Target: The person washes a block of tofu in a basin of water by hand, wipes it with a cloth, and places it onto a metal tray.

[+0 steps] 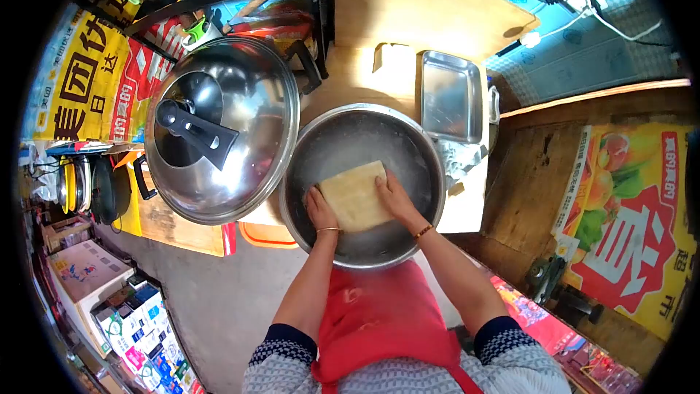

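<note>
A pale yellow square slab (356,197), like a stack of thin sheets, is between my two hands over a round metal basin (287,208). My left hand (321,210) grips its left edge, fingers pointing up and inward. On the opposite edge my right hand (396,197) has its fingers along the side and over the top corner. The slab lies roughly flat, slightly tilted. Inside the basin the surface looks grey and hazy, perhaps from steam; whether the slab touches it I cannot tell.
Left of the basin stands a pot with a domed metal lid (251,113) and a black handle (197,131). A rectangular metal tray (452,95) lies at the back right. A wooden board (430,7) leans behind. Cables (605,18) hang at the upper right wall.
</note>
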### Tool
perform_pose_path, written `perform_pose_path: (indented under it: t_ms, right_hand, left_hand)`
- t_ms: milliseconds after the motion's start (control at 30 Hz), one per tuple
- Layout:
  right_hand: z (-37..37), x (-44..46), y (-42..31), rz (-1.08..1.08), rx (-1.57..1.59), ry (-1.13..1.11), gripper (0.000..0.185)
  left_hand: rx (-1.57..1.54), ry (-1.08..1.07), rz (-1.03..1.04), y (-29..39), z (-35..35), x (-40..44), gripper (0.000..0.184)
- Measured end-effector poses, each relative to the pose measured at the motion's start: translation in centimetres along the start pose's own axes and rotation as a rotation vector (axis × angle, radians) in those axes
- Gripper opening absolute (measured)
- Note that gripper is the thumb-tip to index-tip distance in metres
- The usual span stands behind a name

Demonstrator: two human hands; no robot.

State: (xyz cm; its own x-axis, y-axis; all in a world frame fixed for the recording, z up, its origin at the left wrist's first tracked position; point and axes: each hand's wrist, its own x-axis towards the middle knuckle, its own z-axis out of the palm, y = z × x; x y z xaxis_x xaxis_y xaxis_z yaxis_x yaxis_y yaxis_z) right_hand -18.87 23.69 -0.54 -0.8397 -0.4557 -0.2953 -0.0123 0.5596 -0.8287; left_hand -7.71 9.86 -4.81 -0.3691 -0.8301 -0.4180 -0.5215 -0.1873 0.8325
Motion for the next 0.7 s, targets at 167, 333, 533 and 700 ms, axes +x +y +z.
perform_pose_path:
  t_ms: [167,333,533,700]
  right_hand:
    - [-0.6,0.3,-0.2,0.262,0.089,-0.135,0.039]
    - [-0.6,1.1,1.0,0.220,0.263,-0.209,0.038]
    - [0.9,1.2,0.0,0.084,0.260,-0.225,0.033]
    - [-1.3,-0.5,-0.5,-0.258,-0.177,0.461,0.025]
  left_hand:
    - [-0.658,-0.150,-0.184,-4.1,2.0,1.7,0.052]
    - [-0.197,-0.033,0.043,0.3,0.3,-1.4,0.058]
    - [0.392,-0.007,0.340,9.1,-4.3,-4.9,0.072]
    - [0.615,0.027,0.443,9.4,-3.9,-4.2,0.069]
